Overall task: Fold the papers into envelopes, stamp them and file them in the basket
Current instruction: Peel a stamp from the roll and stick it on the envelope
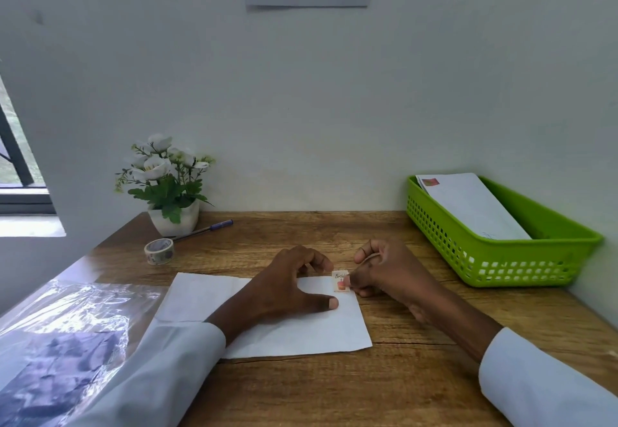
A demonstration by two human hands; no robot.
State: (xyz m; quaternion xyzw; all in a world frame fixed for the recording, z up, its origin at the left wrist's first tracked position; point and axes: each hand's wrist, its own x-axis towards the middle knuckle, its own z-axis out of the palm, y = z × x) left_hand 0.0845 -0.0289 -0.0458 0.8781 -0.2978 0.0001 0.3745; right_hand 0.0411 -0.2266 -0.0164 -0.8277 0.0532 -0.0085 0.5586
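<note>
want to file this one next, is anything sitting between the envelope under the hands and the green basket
Nothing visible does. The white folded paper envelope lies flat on the wooden table, and only bare tabletop separates it from the green plastic basket at the right. That basket already holds white envelopes leaning along its back.

Both arms wore long white sleeves [174, 356] with plain cuffs ending at the wrists; the hands were bare, without rings.

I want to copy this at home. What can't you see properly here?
Head view, the only one:
- Small pink stamp: printing too small; right hand covers its edge.
- Folded white paper envelope: middle under left hand.
- Green plastic basket: the white envelopes overlap, so no count.
</note>
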